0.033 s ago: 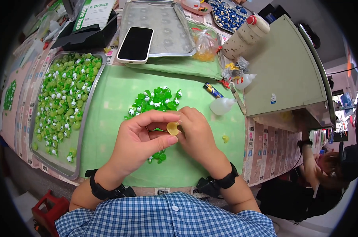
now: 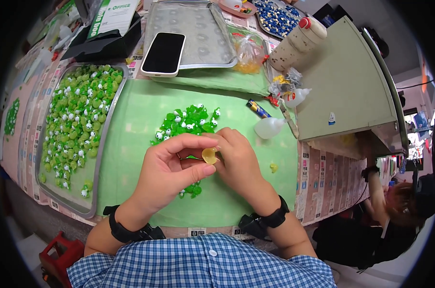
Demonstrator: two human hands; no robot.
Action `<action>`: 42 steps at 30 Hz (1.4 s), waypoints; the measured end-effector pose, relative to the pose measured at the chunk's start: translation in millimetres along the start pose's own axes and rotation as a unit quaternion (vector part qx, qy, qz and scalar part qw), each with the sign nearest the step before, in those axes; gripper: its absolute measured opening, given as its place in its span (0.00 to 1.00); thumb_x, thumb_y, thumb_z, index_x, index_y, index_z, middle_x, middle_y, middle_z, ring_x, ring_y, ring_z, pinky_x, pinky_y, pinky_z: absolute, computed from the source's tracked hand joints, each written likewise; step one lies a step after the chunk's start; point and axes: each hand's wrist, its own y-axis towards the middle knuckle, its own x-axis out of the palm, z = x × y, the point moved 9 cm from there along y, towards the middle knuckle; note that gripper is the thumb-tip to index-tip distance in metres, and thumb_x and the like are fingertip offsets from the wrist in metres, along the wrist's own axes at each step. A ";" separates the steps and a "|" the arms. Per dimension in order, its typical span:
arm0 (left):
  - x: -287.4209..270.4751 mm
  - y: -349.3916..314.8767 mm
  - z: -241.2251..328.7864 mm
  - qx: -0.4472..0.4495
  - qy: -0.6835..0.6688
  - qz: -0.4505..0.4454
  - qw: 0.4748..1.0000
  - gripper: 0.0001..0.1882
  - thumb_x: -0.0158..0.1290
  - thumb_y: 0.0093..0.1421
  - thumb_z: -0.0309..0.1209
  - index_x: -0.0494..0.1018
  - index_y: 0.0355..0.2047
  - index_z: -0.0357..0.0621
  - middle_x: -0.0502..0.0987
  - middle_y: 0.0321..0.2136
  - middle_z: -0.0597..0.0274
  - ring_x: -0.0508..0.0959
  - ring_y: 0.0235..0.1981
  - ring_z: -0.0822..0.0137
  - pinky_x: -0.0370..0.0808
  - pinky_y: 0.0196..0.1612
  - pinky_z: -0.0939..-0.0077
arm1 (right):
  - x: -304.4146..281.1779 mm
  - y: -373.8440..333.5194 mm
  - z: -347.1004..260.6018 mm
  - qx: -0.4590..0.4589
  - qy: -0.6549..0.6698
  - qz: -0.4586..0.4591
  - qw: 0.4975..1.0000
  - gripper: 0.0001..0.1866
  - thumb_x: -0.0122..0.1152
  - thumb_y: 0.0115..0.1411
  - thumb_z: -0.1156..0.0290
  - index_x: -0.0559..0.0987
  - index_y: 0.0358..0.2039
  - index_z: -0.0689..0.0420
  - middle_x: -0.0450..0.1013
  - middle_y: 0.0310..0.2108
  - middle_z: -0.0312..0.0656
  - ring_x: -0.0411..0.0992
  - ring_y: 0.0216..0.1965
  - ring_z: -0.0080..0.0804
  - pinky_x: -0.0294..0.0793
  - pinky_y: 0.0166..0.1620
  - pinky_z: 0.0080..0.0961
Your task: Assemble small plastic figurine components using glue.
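Observation:
A small translucent yellow cup-shaped piece [image 2: 209,156] sits between my two hands, over the green mat [image 2: 131,192]. My left hand [image 2: 172,163] curves round it, with the index finger above and the thumb below. My right hand [image 2: 239,161] is closed, palm down, its fingertips pinching the piece's right edge; part of that grip is hidden. Just beyond my hands lies a heap of small green translucent figures [image 2: 188,122] with white eyeballs. A few more green pieces [image 2: 192,190] lie under my left hand.
On the left stands a metal tray [image 2: 96,180] full of green figures. Ahead are a phone [image 2: 163,54] and another metal tray [image 2: 193,33]. A squeeze bottle [image 2: 269,128], glue tube [image 2: 259,109] and yellow bit [image 2: 273,167] lie right, near a large box [image 2: 344,81]. Another person [image 2: 371,235] is at far right.

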 end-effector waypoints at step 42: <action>1.9 -2.5 -10.0 0.019 0.149 0.022 0.988 0.19 0.54 0.51 0.15 0.70 0.45 0.34 0.72 0.39 0.60 0.75 0.40 0.70 0.75 0.43 0.80 | -50.7 -13.2 -27.6 -0.018 0.085 0.115 0.990 0.09 0.65 0.42 0.80 0.75 0.27 0.59 0.67 0.21 0.39 0.66 0.22 0.33 0.62 0.26 0.27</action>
